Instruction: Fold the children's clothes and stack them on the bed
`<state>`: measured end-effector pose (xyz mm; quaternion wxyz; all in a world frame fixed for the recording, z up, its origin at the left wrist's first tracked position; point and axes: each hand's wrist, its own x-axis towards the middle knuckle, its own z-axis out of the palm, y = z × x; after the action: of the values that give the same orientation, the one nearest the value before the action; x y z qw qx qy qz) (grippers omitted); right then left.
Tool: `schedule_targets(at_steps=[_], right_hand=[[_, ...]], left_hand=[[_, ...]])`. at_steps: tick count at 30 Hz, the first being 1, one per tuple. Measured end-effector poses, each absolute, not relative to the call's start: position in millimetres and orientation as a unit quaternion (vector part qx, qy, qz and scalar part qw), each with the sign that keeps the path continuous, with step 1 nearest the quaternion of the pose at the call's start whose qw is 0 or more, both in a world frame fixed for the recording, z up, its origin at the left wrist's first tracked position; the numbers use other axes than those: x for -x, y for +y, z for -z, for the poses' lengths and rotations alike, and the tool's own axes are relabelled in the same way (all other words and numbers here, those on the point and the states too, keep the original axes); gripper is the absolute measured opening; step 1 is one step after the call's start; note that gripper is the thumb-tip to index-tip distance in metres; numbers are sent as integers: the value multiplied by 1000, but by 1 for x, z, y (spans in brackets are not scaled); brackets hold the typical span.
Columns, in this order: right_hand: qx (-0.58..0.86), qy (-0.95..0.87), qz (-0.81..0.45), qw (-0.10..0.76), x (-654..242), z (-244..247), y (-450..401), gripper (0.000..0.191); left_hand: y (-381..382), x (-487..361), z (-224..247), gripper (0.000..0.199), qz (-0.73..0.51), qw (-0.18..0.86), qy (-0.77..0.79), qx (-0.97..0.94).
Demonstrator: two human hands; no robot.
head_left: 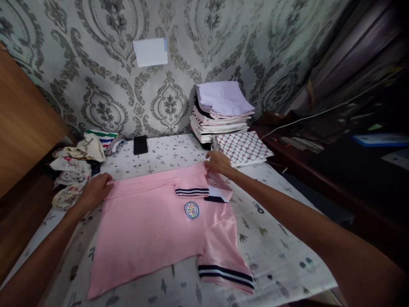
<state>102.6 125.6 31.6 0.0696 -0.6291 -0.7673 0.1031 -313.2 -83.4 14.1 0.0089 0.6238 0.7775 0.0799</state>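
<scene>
A pink short-sleeved shirt (150, 230) lies on the patterned white sheet, its collar end to the right. Its far side is folded over toward me, so one sleeve with dark and white stripes rests on the body near a round badge. The near sleeve spreads out flat toward the front. My left hand (97, 187) pinches the shirt's far left corner. At the far right corner by the collar, my right hand (217, 163) is closed on the shirt's folded edge.
A tall stack of folded clothes (223, 100) stands against the wall, with a folded chain-patterned cloth (244, 147) before it. Crumpled clothes (73, 168) lie at the left. A black phone-like object (140, 145) rests near the wall. A dark ledge with a white cable runs along the right.
</scene>
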Motion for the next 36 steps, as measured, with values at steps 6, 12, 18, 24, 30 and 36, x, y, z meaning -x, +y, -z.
schedule_targets(at_steps=[6,12,18,24,30,36], right_hand=[[313,-937,-84,132,-115,-22,53,30],[251,-966,64,18,-105,-5,-2,17],[303,-950,77,19,-90,-14,-5,18],[305,-948,86,19,-94,-9,-7,22],[334,-939,70,48,-89,-17,-12,20],[362,-927,-45,87,-90,-10,-27,18]], left_hand=[[-110,282,-20,38,-128,-6,707,-695],[-122,258,1,34,-141,7,676,-723],[-119,263,14,34,-144,-15,673,-725],[-120,260,11,37,-141,-18,677,-723],[-122,256,11,36,-152,-22,680,-717],[-121,258,14,38,-154,-25,681,-716]])
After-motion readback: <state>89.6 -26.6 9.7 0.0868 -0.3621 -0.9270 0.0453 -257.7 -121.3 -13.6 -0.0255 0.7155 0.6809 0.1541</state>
